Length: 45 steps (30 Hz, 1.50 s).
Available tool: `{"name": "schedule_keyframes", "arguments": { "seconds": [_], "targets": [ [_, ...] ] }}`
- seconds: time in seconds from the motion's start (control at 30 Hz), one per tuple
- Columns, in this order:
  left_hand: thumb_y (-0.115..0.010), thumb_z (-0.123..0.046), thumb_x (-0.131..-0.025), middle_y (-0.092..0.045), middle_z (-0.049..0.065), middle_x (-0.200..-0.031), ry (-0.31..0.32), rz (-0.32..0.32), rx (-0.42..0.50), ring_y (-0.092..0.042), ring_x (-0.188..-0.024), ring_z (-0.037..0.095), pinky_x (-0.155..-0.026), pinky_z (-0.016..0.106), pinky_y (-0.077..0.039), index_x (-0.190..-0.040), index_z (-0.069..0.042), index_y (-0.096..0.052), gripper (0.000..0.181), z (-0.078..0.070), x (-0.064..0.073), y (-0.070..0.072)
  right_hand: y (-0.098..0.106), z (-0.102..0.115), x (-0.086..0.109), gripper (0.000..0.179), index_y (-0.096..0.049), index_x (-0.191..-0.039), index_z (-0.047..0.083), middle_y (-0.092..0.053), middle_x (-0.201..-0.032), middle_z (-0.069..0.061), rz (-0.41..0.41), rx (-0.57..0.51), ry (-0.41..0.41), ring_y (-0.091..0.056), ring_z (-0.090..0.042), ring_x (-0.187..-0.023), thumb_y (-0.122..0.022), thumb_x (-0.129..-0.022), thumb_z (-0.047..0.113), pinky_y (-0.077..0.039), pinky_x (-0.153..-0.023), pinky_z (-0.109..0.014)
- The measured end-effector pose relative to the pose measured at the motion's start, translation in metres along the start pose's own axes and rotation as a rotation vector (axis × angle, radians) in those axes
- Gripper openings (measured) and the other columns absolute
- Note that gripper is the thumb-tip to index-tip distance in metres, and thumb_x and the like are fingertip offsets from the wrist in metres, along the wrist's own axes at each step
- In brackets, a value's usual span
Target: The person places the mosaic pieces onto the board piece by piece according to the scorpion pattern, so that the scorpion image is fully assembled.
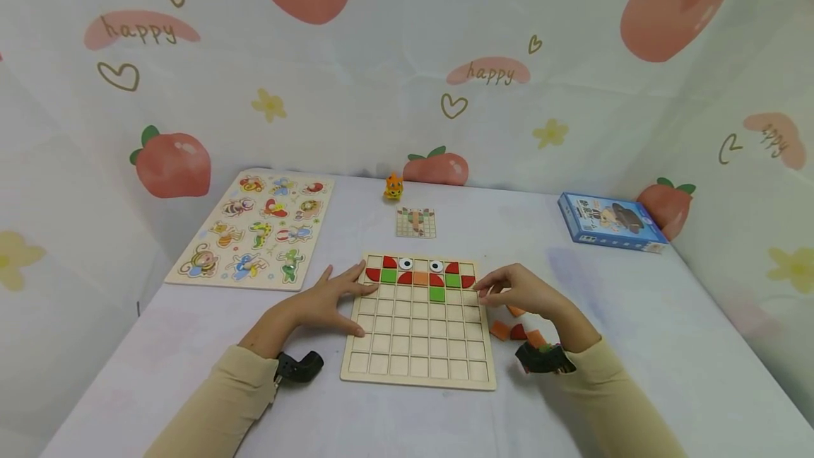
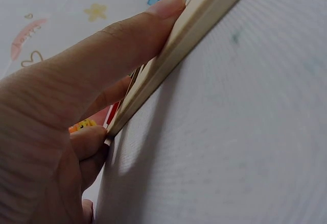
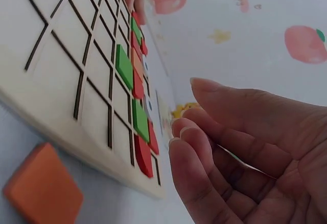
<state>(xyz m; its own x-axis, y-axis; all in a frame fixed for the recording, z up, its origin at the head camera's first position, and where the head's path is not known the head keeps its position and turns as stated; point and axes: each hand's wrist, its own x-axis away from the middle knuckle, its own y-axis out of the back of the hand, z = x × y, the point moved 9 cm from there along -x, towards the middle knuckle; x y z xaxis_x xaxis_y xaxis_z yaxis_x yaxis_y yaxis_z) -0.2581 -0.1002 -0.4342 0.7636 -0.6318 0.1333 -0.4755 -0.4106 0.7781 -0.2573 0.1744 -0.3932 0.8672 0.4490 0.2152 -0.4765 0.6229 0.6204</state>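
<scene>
A square wooden grid board (image 1: 420, 382) lies on the table between the hands. Red quarter-round pieces, green squares (image 1: 437, 294), an orange square (image 1: 420, 278) and two eye pieces (image 1: 405, 264) fill cells in its upper rows. Spread along the left rim, my left hand (image 1: 321, 302) rests its thumb (image 2: 148, 22) and fingers on the board. My right hand (image 1: 521, 288) hovers by the upper right edge, near the end red piece (image 3: 143, 156). In the right wrist view its fingers curl loosely, thumb apart, and nothing shows between the fingertips.
Loose orange (image 1: 499, 331) and red pieces lie right of the board, partly under the right wrist. Behind the board are a small pattern card (image 1: 416, 222) and an orange toy figure (image 1: 393, 187). An insect puzzle board (image 1: 254, 232) lies left; a blue box (image 1: 612, 222) sits back right.
</scene>
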Motion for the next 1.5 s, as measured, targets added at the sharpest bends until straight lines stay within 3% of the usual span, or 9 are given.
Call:
{"name": "schedule_keyframes", "arguments": {
  "seconds": [0.37, 0.57, 0.9, 1.13, 1.5],
  "targets": [
    [-0.078, -0.052, -0.065, -0.006, 0.008, -0.158, -0.008, 0.009, -0.001, -0.007, -0.146, 0.027, -0.114, 0.055, 0.013, -0.139, -0.023, -0.045, 0.086, -0.003, 0.000, 0.001, 0.013, -0.025, 0.039, 0.032, -0.066, -0.109, -0.004, -0.068, -0.095, -0.011, -0.018, -0.007, -0.042, -0.058, -0.013, -0.079, -0.069, -0.083, 0.016, -0.052, -0.067, -0.022],
    [-0.077, -0.053, -0.066, -0.005, 0.009, -0.158, -0.012, 0.012, -0.011, -0.007, -0.146, 0.028, -0.114, 0.056, 0.012, -0.139, -0.021, -0.046, 0.085, -0.002, 0.000, 0.001, 0.018, -0.035, 0.060, 0.035, -0.065, -0.111, -0.004, -0.067, -0.101, -0.015, -0.048, -0.002, -0.067, -0.059, -0.012, -0.079, -0.068, -0.084, 0.018, -0.054, -0.066, -0.024],
    [-0.078, -0.052, -0.066, -0.006, 0.009, -0.158, -0.013, 0.007, 0.003, -0.008, -0.146, 0.028, -0.114, 0.055, 0.013, -0.139, -0.021, -0.046, 0.085, -0.003, 0.001, 0.001, 0.023, -0.057, 0.090, 0.039, -0.064, -0.112, -0.002, -0.065, -0.104, -0.013, -0.132, -0.012, -0.195, -0.059, -0.015, -0.083, -0.070, -0.082, 0.023, -0.054, -0.066, -0.026],
    [-0.077, -0.053, -0.066, -0.007, 0.007, -0.158, -0.008, 0.006, -0.006, -0.008, -0.146, 0.027, -0.114, 0.055, 0.013, -0.139, -0.024, -0.045, 0.085, -0.003, 0.000, 0.001, 0.016, -0.076, 0.107, 0.041, -0.064, -0.114, -0.001, -0.066, -0.103, -0.013, -0.174, -0.067, -0.257, -0.058, -0.014, -0.078, -0.069, -0.083, 0.024, -0.053, -0.062, -0.026],
    [-0.077, -0.053, -0.065, -0.006, 0.007, -0.158, -0.003, 0.008, -0.011, -0.007, -0.146, 0.027, -0.114, 0.055, 0.013, -0.139, -0.024, -0.045, 0.086, -0.001, 0.000, 0.000, 0.008, -0.088, 0.115, 0.042, -0.063, -0.114, -0.003, -0.060, -0.089, -0.008, -0.238, -0.104, -0.245, -0.049, -0.009, -0.065, -0.072, -0.080, 0.021, -0.043, -0.053, -0.022]
  ]
}}
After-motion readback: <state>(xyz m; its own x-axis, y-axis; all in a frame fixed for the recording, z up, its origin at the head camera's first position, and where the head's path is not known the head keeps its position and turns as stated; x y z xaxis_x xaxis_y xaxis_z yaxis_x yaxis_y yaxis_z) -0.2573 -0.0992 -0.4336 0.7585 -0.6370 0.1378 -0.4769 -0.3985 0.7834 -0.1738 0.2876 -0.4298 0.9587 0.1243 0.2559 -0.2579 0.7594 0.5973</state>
